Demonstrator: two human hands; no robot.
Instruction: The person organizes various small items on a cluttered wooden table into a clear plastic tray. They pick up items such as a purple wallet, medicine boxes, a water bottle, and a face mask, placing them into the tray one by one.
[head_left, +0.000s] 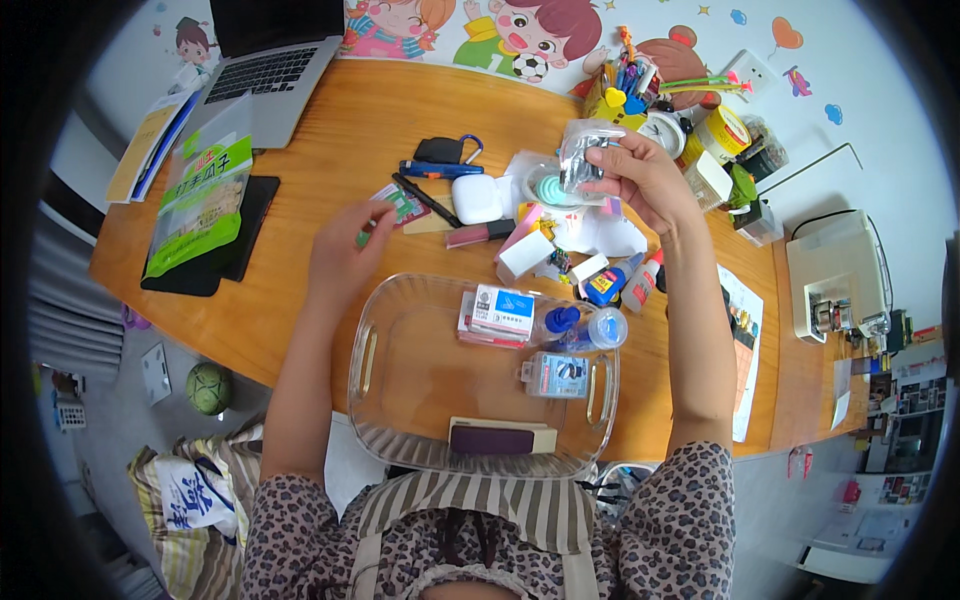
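My right hand (637, 172) pinches a small clear plastic bag (583, 161) with something dark inside, above the pile of small things. My left hand (349, 240) is curled over the table left of the pile, with a bit of green at its fingers; whether it grips that is unclear. Between my forearms stands a clear plastic basket (420, 281). It holds small boxes (502, 315), blue-capped bottles (604, 330), a clear hang-tab box (559, 375) and a dark purple case (491, 440). A white rounded case (477, 199), a black pen (427, 201) and a blue glue bottle (609, 281) lie beyond it.
An open laptop (262, 90) stands at the back left, near a green and clear snack bag (202, 202) on a black pad. A pen holder (619, 101), an alarm clock (666, 131) and a yellow tub (720, 135) stand at the back right. Papers lie beyond my right forearm.
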